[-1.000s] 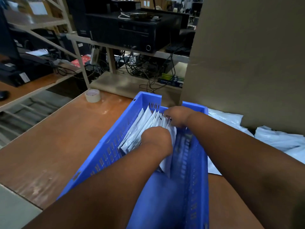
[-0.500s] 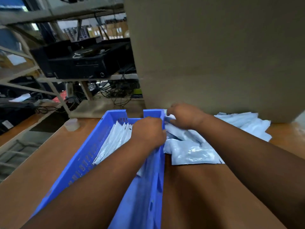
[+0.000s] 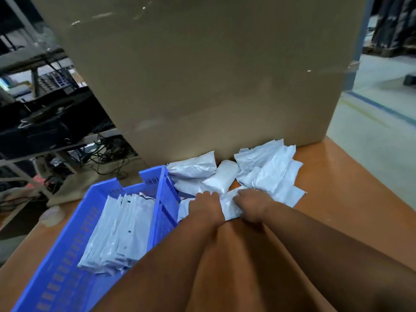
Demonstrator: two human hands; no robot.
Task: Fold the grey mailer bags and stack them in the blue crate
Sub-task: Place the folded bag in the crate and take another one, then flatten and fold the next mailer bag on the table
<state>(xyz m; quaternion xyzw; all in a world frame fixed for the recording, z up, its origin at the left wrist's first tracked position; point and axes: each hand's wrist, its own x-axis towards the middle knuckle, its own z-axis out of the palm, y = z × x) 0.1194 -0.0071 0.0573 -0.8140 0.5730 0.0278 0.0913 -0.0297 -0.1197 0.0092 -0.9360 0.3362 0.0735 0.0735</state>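
The blue crate (image 3: 74,233) stands on the left of the brown table and holds a leaning row of folded grey mailer bags (image 3: 121,230). To its right a loose pile of grey mailer bags (image 3: 267,170) lies against the foot of a big cardboard box. Both hands are on one grey mailer bag (image 3: 228,204) at the near edge of that pile. My left hand (image 3: 206,207) grips its left side and my right hand (image 3: 252,204) grips its right side. The fingertips are hidden under the knuckles.
A large cardboard box (image 3: 202,75) fills the back of the table (image 3: 337,210). A roll of clear tape (image 3: 50,216) sits at the table's left edge. Shelves with black equipment and cables (image 3: 51,122) stand behind on the left. Floor lies beyond the right edge.
Both hands have left the crate and moved right onto the loose pile, where they now hold one bag. The view has swung right and the crate sits further left.
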